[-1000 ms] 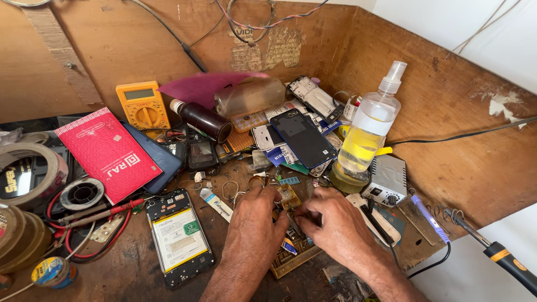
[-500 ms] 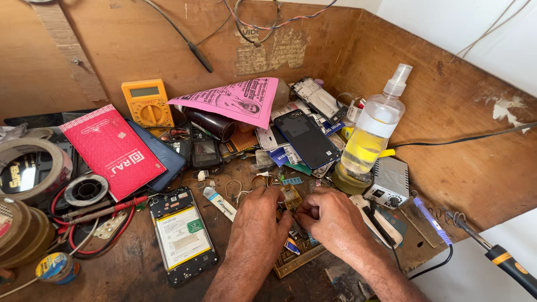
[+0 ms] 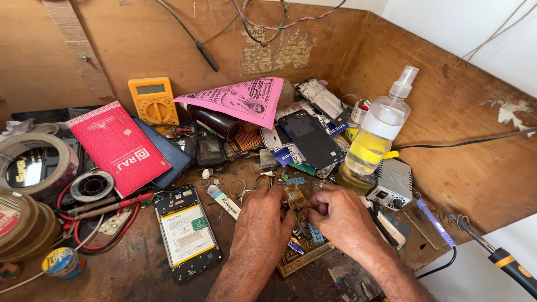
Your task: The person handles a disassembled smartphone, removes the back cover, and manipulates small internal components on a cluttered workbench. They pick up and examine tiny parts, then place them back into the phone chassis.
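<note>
A worn wooden workbench (image 3: 140, 268) fills the view, boxed in by plywood walls at the far side and the right, with loose wires hanging over the far wall. The top is crowded: rolls of tape (image 3: 25, 168) at the far left, a red pouch (image 3: 117, 145) lying on a dark blue case, a yellow multimeter (image 3: 152, 100) against the far wall, a pink leaflet (image 3: 240, 100) propped over a dark bottle, and a black phone (image 3: 310, 140) lying among loose parts. A clear spray bottle (image 3: 377, 131) with yellow liquid stands to the right, a small grey box (image 3: 394, 184) just beside it. An opened phone (image 3: 185, 232) with its battery showing lies near, left of centre, and a soldering iron handle (image 3: 512, 265) lies at the near right edge.

Both forearms come in from the near edge and meet at the centre. The left hand (image 3: 260, 223) lies knuckles up, fingers curled together and pinching down on a small brass-coloured part (image 3: 295, 197) between the two hands. The right hand (image 3: 338, 215) faces it, fingertips bunched close against the same part; whether they actually grip it I cannot tell. A green circuit board (image 3: 302, 254) lies on the bench right under the hands.
</note>
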